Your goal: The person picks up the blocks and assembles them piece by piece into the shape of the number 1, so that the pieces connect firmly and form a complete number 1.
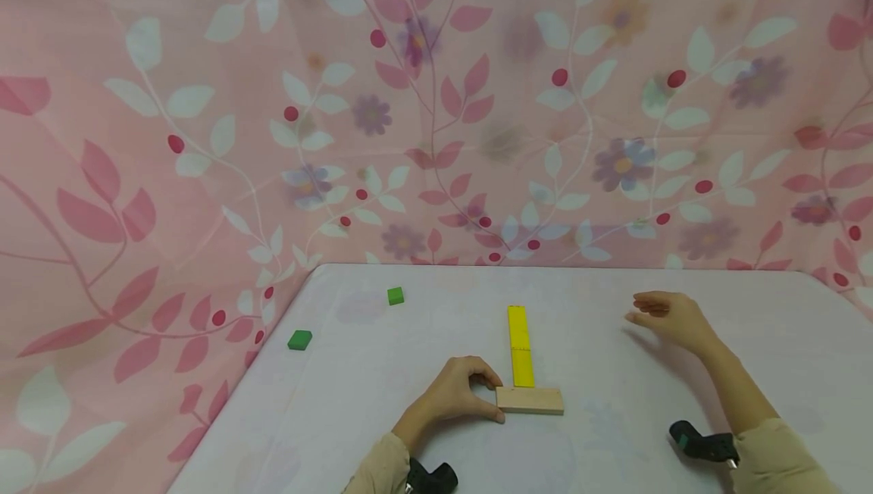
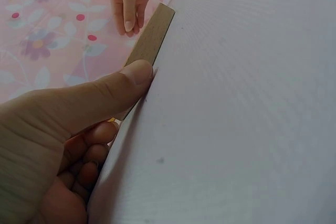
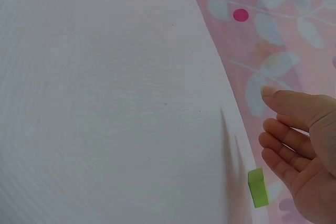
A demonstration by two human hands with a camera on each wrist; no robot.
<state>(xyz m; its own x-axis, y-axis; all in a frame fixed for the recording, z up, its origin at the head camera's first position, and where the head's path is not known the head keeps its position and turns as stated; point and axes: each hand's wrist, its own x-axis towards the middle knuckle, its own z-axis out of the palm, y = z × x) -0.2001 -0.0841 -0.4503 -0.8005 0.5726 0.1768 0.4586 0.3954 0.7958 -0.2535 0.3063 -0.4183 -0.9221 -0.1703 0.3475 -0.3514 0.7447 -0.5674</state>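
My left hand (image 1: 460, 392) pinches the left end of a plain wooden block (image 1: 530, 401) between thumb and fingers. In the left wrist view, the thumb (image 2: 139, 72) presses on the side of the wooden block (image 2: 152, 35). Two yellow blocks (image 1: 520, 346) lie end to end, their near end at the wooden block's far side, together making a T shape. Off to the right, my right hand (image 1: 671, 320) is held above the table with loosely bent fingers and nothing in it. A light green block (image 3: 258, 187) stands near that hand in the right wrist view.
Two green blocks, one (image 1: 395, 296) farther back and one (image 1: 299, 340) near the left edge, lie on the white-covered table (image 1: 423, 456). Behind the table hangs a pink floral curtain (image 1: 505, 138). Black wrist devices (image 1: 702, 445) are on both arms.
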